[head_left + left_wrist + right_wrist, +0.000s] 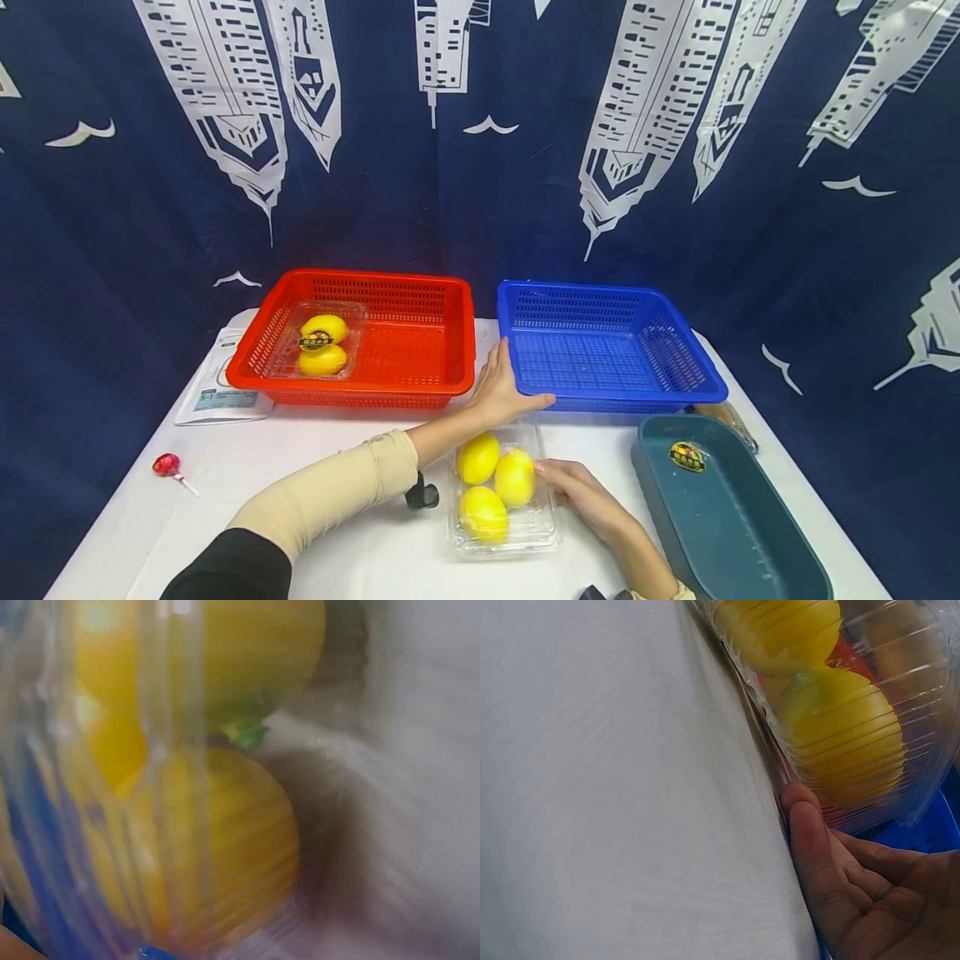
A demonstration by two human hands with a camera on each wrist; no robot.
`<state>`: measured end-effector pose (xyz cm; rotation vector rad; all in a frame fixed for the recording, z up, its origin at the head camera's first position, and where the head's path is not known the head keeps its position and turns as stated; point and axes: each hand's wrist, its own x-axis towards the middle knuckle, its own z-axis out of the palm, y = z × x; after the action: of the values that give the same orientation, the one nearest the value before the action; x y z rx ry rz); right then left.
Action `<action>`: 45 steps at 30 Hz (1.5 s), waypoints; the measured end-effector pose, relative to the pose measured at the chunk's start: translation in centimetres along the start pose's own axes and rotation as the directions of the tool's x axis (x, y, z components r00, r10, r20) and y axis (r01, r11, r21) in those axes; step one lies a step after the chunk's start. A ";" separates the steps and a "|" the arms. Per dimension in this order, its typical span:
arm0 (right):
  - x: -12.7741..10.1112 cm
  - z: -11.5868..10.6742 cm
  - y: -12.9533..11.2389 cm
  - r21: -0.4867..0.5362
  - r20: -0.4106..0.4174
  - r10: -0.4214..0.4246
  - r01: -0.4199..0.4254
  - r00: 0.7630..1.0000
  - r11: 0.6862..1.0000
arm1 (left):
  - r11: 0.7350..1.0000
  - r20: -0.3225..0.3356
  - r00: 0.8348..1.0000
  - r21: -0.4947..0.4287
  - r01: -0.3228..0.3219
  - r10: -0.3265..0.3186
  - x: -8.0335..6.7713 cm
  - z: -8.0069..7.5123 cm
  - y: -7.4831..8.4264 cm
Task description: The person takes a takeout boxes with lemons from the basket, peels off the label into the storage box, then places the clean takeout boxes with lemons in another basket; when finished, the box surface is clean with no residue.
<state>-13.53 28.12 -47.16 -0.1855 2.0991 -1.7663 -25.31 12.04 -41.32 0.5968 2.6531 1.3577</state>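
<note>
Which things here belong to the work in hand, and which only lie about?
In hand: lemon box, touched by left hand and right hand; red basket holding a similar box; blue basket.
Lying about: green tray, lollipop, white scale.

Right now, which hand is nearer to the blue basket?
Left. The left hand rests against the front left corner of the blue basket. The right hand sits lower, at the right edge of the clear lemon tray, apart from the basket.

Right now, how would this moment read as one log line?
left hand: touching far end of clear lemon tray | right hand: touching its right side | tray: on white table, before blue basket
</note>
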 end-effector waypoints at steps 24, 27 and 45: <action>0.0 0.2 0.1 0.004 -0.002 -0.005 0.005 1.000 1.000 | 0.988 0.037 0.998 -0.151 -0.038 0.044 2.3 1.1 -1.9; 0.0 0.2 0.1 0.005 -0.003 -0.005 0.005 1.000 1.000 | 0.986 0.047 0.998 -0.163 -0.040 0.048 2.4 1.0 -1.9; 0.0 0.1 0.0 0.000 0.004 0.001 -0.001 1.000 1.000 | 0.989 0.075 0.997 -0.148 -0.015 0.026 2.5 1.2 -2.1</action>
<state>-13.53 28.06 -47.15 -0.1878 2.0962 -1.7645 -27.94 12.83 -43.45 0.6459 2.4667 1.4887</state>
